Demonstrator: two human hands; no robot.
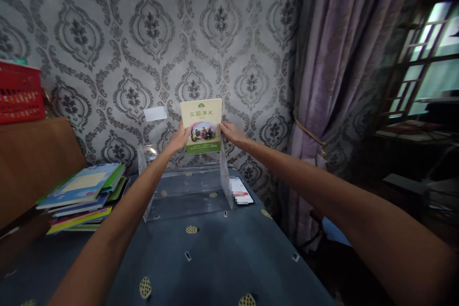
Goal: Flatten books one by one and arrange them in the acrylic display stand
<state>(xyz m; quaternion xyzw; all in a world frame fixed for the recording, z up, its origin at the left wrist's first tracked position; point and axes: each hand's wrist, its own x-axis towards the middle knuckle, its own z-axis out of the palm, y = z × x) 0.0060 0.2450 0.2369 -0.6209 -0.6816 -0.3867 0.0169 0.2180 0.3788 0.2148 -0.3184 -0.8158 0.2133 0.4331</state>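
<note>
Between my two outstretched arms a cream and green book [202, 114] stands upright, its illustrated cover facing me. My left hand [180, 137] grips its left edge with the fingers closed. On the opposite edge, my right hand [231, 132] is closed too, thumb toward the cover. The book is above the back of a clear plastic rack [225, 177] on the table; whether it touches the rack, I cannot tell. The rack has transparent side walls and shows the cloth through it.
A stack of books [84, 191] lies on the left of the patterned tablecloth [208, 267]. Beside the rack rests a phone [241, 191]. A red basket [21, 93] sits on a wooden board [39, 162]. Wallpaper rises behind, and a purple curtain [322, 57] hangs right.
</note>
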